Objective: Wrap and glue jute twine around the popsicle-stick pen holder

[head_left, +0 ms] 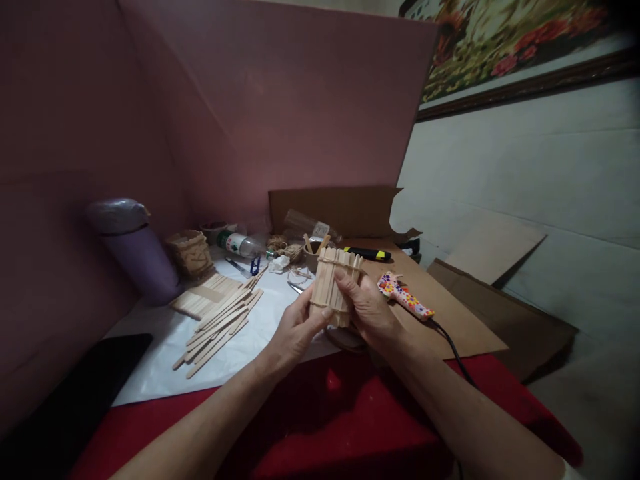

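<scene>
**Holding the stick bundle (pixel 328 285) up!**

Steadied between left hand (pixel 295 331) and right hand (pixel 373 308), roughly upright. Built from pale, flat wooden sticks (pixel 324 279), set side by side, round-tipped on top. Crossed by twine (pixel 336 263) near the upper end, again near the lower!

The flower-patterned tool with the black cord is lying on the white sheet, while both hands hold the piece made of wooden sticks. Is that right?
Not quite: the head view shows the flower-patterned tool with the black cord lying on the brown cardboard, not the white sheet. The left hand and right hand do hold the piece made of wooden sticks.
</scene>
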`<state>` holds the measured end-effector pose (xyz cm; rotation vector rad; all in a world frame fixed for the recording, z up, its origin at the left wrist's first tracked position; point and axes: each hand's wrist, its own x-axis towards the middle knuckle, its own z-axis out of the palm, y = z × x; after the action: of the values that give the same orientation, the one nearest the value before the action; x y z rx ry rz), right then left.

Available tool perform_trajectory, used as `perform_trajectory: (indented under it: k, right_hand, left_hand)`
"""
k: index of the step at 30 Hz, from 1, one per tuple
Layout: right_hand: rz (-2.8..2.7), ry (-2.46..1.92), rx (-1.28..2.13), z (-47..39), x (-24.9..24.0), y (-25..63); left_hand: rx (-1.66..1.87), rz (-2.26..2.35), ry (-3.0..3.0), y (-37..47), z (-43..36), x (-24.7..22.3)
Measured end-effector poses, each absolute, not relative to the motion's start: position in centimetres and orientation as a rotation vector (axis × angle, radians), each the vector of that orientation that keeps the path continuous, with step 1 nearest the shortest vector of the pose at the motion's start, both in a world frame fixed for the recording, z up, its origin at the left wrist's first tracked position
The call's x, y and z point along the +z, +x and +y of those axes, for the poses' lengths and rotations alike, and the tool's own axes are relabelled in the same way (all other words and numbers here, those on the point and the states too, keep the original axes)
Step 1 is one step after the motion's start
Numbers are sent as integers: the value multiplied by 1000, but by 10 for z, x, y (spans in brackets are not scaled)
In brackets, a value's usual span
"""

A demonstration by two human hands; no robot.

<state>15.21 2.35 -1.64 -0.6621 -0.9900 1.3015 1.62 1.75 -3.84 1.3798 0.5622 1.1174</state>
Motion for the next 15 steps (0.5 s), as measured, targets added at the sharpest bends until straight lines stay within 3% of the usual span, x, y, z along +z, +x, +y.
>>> perform_trajectory:
  k: [15]
  right_hand:
    - [-991, -677, 1332, 26, -19, 154]
  left_hand:
    - [1147, 577, 1384, 18, 15, -35]
